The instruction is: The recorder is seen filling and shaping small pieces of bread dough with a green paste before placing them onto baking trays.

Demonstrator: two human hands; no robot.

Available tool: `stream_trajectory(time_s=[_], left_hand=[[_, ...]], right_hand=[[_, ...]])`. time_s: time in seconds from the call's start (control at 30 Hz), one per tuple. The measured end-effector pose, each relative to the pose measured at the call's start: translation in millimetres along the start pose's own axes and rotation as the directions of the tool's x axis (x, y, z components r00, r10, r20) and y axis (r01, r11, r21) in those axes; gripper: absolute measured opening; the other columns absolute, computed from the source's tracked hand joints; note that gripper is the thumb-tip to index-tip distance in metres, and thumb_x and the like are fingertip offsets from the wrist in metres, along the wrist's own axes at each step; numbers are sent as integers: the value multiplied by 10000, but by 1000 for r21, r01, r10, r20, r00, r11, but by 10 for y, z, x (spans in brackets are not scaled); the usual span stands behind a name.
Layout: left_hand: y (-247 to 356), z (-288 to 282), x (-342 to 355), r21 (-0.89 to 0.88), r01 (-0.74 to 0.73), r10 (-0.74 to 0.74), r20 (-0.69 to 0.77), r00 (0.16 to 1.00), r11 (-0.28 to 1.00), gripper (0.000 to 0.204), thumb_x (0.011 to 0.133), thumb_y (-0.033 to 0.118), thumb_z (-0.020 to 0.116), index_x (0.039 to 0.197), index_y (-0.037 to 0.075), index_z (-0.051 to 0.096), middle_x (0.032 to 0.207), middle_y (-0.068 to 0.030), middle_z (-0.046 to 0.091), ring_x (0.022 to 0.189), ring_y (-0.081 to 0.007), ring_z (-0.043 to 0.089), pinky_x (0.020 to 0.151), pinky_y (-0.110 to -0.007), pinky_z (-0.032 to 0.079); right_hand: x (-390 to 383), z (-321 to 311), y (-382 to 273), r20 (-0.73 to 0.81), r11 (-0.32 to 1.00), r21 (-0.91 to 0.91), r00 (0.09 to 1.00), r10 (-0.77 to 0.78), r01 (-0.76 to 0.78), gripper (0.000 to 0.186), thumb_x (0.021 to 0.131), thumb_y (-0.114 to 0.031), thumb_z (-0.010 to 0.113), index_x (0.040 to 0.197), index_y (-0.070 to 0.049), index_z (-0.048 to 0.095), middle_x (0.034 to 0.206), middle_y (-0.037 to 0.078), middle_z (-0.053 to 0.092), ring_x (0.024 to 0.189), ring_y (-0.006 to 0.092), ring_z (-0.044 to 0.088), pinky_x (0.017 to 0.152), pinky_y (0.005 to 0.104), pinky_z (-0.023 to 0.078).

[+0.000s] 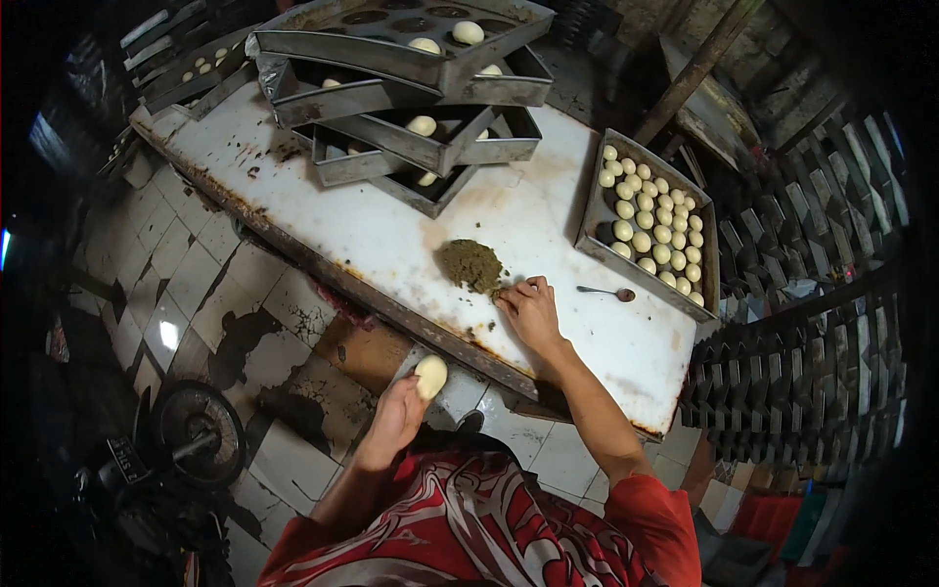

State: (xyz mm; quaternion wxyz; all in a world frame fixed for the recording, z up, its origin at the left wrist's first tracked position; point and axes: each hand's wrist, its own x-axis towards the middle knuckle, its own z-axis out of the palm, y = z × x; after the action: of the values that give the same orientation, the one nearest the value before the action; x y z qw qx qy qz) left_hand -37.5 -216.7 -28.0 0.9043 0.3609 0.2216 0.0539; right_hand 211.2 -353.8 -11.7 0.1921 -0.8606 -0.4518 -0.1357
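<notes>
Left hand grasped dough; right hand, grip unclear, apparently portioned paste. Transfer likely required level dough.

Mound on desk. Right fingers at mound's right front edge. Dough piece in left fingers, in front of mound, off desk. Right of mound: spoon; farther right, slightly behind, tray with dough balls. Behind mound, slightly left: stacked trays. Well left of mound: wheel on floor.

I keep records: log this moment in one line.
left hand: holds pale dough piece; right hand: at edge of greenish mound; spoon: on table
</notes>
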Motion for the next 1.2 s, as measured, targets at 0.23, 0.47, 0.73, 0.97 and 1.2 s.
stream_trajectory(time_s=[0.23,0.47,0.73,0.97,1.2], left_hand=[[119,832,455,-60,13,-1,196,981,998,432,923,6,372,1351,-28,321,1329,-153,438,1219,-258,462,1062,-396,340],[207,1262,1240,-185,97,-43,279,959,978,352,985,126,391,1330,51,392,1202,-93,527,1043,-177,544,909,-301,459],[399,1236,1717,-34,81,-76,123,989,996,528,864,-51,551,1326,63,323,1107,-96,510,1027,-193,545,862,-291,490],[503,1594,1644,486,89,-404,596,694,869,704,829,-75,569,1385,50,155,1157,-154,463,1054,-185,510,926,-316,447],[-431,2118,1421,52,43,-63,513,856,998,465,871,-73,470,1284,41,287,1235,-154,418,1132,-247,503,954,-336,433]], right_hand=[[-48,-522,267,613,-43,751,670,418,-659,211,890,-212,605,999,-40,659,832,0,643,715,85,527,662,241,410],[-85,-718,-436,-202,941,259,940,274,-219,172,753,-68,666,923,-42,663,990,77,658,895,258,524,812,368,364],[6,-923,-357,217,453,706,775,593,-544,168,818,-33,591,968,5,657,1136,133,616,1293,346,370,1062,452,266],[-29,-1122,-294,-28,624,446,687,727,-642,165,809,-127,649,949,-39,654,912,99,636,852,260,519,802,354,389],[-817,-744,-669,-315,654,369,573,757,-661,252,884,-105,523,1116,-34,591,1217,150,546,1172,359,433,995,416,331]])
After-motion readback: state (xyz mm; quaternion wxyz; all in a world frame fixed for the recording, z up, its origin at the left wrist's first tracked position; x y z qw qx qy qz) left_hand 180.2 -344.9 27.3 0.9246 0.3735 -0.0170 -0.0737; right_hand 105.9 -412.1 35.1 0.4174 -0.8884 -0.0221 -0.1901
